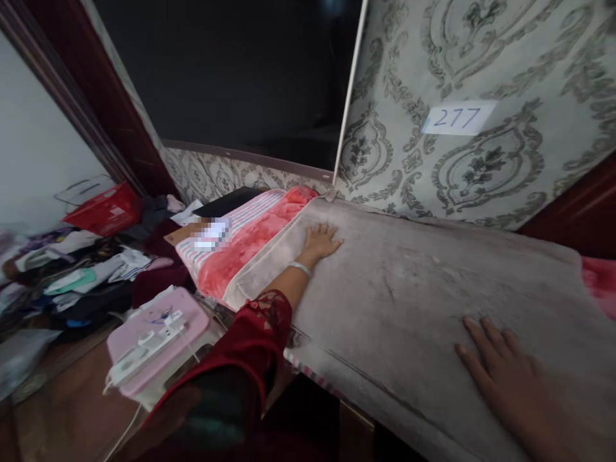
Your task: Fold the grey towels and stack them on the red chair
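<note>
A grey cloth [385, 276] covers most of a long surface against the wall. My left hand [320, 242] lies flat on its far left part with the fingers spread, a silver bangle on the wrist. Lower right, my right hand [510, 372] rests palm down on the same cloth, fingers extended and slightly blurred. Neither hand grips anything. Under the cloth's left edge a red plush blanket [250, 247] shows, with a striped cloth [240, 215] beside it. Faint creases run across the grey cloth, and its front edge hangs over the side.
A large dark screen [231, 70] hangs above the surface. A paper marked 277 [459, 118] is on the patterned wall. On the left, a power strip [149, 346] lies on a pink stool [197, 308], near piled clothes [91, 282] and a red bag [106, 208].
</note>
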`<state>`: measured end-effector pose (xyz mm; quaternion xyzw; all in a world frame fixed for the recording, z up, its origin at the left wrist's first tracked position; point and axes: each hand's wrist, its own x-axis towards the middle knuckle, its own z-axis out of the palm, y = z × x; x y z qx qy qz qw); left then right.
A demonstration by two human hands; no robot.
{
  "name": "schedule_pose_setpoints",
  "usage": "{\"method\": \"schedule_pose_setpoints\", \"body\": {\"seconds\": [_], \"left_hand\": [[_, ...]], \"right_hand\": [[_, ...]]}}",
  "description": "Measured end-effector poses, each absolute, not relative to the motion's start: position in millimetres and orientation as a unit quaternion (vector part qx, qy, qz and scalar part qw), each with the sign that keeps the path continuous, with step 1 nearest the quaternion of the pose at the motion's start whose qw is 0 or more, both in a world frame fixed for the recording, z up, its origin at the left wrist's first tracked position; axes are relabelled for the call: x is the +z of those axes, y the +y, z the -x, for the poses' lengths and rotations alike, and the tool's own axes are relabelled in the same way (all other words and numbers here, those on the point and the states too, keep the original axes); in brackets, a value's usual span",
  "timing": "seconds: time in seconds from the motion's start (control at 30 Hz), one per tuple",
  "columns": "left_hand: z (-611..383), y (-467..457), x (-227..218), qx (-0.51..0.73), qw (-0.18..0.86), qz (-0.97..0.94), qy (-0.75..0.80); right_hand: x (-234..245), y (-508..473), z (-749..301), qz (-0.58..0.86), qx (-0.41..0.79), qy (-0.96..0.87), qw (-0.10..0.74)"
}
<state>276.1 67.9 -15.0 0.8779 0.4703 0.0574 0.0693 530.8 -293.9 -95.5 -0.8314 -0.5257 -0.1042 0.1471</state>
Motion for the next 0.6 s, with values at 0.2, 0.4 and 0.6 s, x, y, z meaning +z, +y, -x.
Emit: {"method": "schedule_pose_setpoints", "body": {"seconds": [0.2,0.4,0.6], "left_hand": [[-279,65,-3,0.051,0.032,-0.869,0.491],[-284,79,3,0.052,-0.012,-0.875,0.481],[-288,82,7,0.028,-0.01,-0.868,0.496]], "right_hand": [[-69,-282,-528,0.852,-0.065,-0.509,0.107],[-12,-222,-540,0.872,-0.017,-0.481,0.089],[-13,-193,-567,0.842,0.027,-0.535,0.068]]}}
